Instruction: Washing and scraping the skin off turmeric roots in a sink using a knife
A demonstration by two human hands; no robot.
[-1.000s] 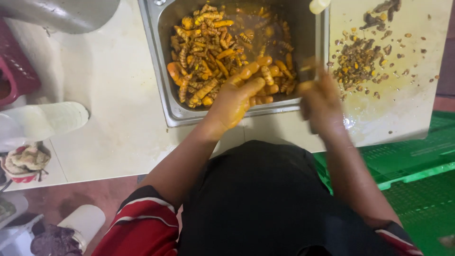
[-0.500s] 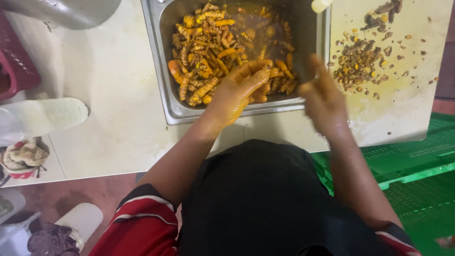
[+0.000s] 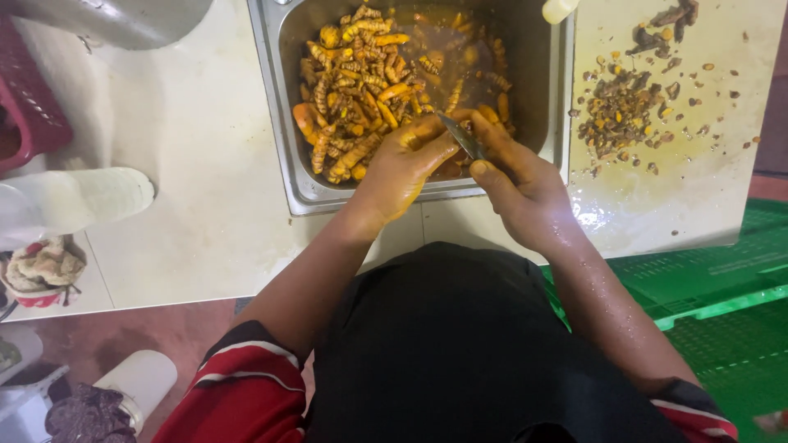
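From the head view, looking straight down, the person's left hand (image 3: 406, 160) was closed in a tight grip around one piece of the turmeric root (image 3: 443, 146), holding it just over the near rim of the steel tray (image 3: 271, 107). The right hand (image 3: 525, 189) was wrapped shut on a small knife (image 3: 464, 135), its thin grey blade laid against the piece in the left hand. Both hands were stained deep yellow and looked wet.

I judged the step to be scraping or trimming the skin from that single root. The next move seemed to call for a short, controlled stroke of the blade away from the left thumb, with the left fingers turning the root to bring up a fresh side; the wet, slick surface could let it slip.

The tray was a deep rectangular pan of dull stainless steel, holding a heap of turmeric roots (image 3: 361, 90): knobbly, ringed fingers, orange to brownish yellow, sitting in murky brown water. To its right lay a pale cutting board (image 3: 706, 189), smeared yellow, carrying a scatter of dark peelings (image 3: 620, 111), crumbly and dry-looking. The worktop (image 3: 180, 230) under the tray was smooth and cream-coloured. A green plastic crate (image 3: 722, 287) with a latticed surface stood low on the right, and a red basket (image 3: 29, 107) showed at the far left edge.
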